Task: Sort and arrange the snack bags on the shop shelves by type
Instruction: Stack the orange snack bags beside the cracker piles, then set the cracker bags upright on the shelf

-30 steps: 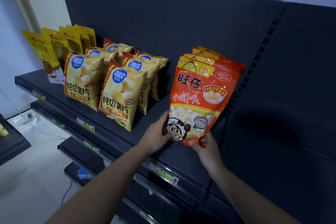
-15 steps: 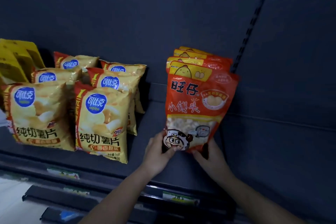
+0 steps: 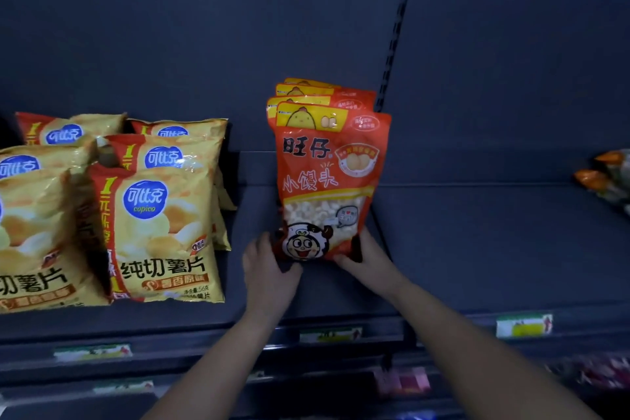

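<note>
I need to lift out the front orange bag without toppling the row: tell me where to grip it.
Grip the front orange bag by its two bottom corners, from the shelf's front, as the left hand and right hand do: it stands upright, leaning on the bags behind.

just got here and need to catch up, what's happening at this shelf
A person is stocking a dark shop shelf. Both hands hold the bottom corners of the front orange snack bag: the left hand at its lower left, the right hand at its lower right. The bag stands upright at the front of a row of matching orange bags. To the left, apart from them, yellow potato chip bags stand in rows. A few other packets show at the far right edge.
</note>
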Demonstrator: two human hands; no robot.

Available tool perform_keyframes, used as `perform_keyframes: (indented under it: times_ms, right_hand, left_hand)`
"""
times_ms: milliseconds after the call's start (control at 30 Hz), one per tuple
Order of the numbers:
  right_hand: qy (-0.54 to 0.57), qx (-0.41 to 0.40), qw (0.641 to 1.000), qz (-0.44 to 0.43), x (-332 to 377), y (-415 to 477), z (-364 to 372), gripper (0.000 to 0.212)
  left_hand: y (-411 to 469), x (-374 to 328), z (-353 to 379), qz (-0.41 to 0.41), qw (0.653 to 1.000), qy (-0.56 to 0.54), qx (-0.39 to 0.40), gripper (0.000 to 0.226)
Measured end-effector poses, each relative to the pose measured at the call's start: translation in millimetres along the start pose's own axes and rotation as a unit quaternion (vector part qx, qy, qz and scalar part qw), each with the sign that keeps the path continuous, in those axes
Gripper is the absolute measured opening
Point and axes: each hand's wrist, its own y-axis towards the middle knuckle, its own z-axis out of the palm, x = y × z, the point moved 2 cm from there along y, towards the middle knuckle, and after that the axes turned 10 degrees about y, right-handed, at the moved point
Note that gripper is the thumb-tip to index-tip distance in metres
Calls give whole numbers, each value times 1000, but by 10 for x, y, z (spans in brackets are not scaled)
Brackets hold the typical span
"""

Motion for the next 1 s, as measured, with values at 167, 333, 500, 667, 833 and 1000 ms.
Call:
perform_keyframes:
  times_ms: [167,333,500,667,833,1000]
  right_hand:
    - [-19,-14,1000,20,-7,-156,-264,62]
    - [-72,-60,995,29,-174,-404,-863,58]
    - [-96,-146,984,39,-461,-886,-1966,33]
    - [-67,-249,964,68,-887,-1578,-3164,18]
    - [-13,-351,933,77,-1274,-2327,-4258,7]
    - [36,-422,902,89,-1577,-2621,-4964,19]
  left_hand:
    - [-162,-452,16,163,976,21,-142,41]
    - [-360,-1063,428,306,952,-11,-23,28]
    - [-596,-1750,1066,347,934,-26,82,14]
    - [-851,-2632,1852,322,925,3,202,35]
    - [-1065,-3506,2619,275,908,9,317,36]
    - [-1161,-4048,3086,194,902,-47,382,38]
